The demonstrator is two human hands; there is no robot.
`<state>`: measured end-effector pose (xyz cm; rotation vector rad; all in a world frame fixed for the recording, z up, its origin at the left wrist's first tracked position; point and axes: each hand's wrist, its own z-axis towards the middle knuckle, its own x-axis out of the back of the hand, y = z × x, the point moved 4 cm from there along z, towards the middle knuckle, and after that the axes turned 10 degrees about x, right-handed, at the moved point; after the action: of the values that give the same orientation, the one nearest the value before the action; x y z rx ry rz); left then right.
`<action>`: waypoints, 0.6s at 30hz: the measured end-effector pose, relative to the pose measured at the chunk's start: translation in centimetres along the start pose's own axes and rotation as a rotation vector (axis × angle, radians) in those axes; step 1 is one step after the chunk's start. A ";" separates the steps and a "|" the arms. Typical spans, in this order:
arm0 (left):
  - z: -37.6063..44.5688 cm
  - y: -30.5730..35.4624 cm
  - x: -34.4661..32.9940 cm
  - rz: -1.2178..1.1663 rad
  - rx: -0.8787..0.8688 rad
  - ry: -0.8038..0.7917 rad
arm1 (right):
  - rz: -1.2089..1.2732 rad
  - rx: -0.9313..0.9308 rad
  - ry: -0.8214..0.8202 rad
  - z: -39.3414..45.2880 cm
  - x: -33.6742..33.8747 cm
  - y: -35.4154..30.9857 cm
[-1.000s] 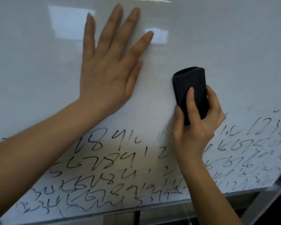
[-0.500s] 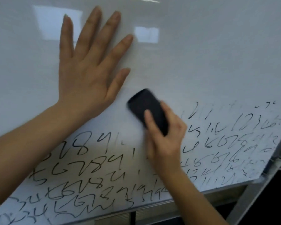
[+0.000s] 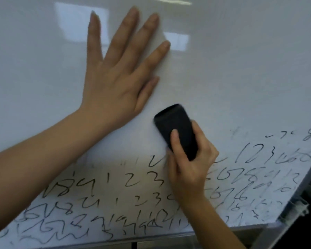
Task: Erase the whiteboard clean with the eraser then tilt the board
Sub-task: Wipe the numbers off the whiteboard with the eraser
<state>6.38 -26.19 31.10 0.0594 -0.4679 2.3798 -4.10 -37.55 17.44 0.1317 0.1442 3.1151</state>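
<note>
The black eraser [image 3: 176, 131] lies flat against the whiteboard [image 3: 241, 69] a little right of the frame's centre, just above the rows of handwritten digits [image 3: 133, 180] which fill the lower part of the frame, and the right hand [image 3: 190, 164] grips it with thumb and fingers curled around its sides. The left hand [image 3: 118, 83] rests with straight, spread fingers on the clean upper area and holds nothing. To do this step well, I think the felt should stay pressed evenly and go down row by row in overlapping strokes, while the flat hand steadies the board.
</note>
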 end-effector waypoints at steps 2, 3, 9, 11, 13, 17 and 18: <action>1.3 2.2 -0.3 -0.012 -0.004 -0.001 | 0.024 0.051 -0.063 -1.4 -0.4 -0.3; 2.0 3.5 -0.4 -0.020 -0.011 0.003 | 0.033 0.065 -0.075 -1.9 -0.3 -0.1; 4.2 8.6 -1.2 0.026 -0.033 0.005 | 0.082 0.210 -0.084 -2.7 1.8 2.6; 4.2 8.6 -1.4 0.042 -0.038 0.008 | 0.059 0.161 -0.086 -1.7 2.9 5.1; 4.0 8.2 -1.6 0.056 -0.037 0.013 | 0.026 0.091 -0.061 -0.5 4.4 8.2; 3.8 7.7 -1.6 0.118 -0.043 0.035 | 0.009 -0.002 0.035 1.6 6.8 13.1; 3.8 7.6 -1.6 0.132 -0.046 0.043 | 0.006 -0.010 0.060 1.8 7.0 13.5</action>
<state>2.33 -33.82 31.95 -0.0447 -0.5204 2.4923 -11.15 -50.64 21.07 0.0383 0.1293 3.1262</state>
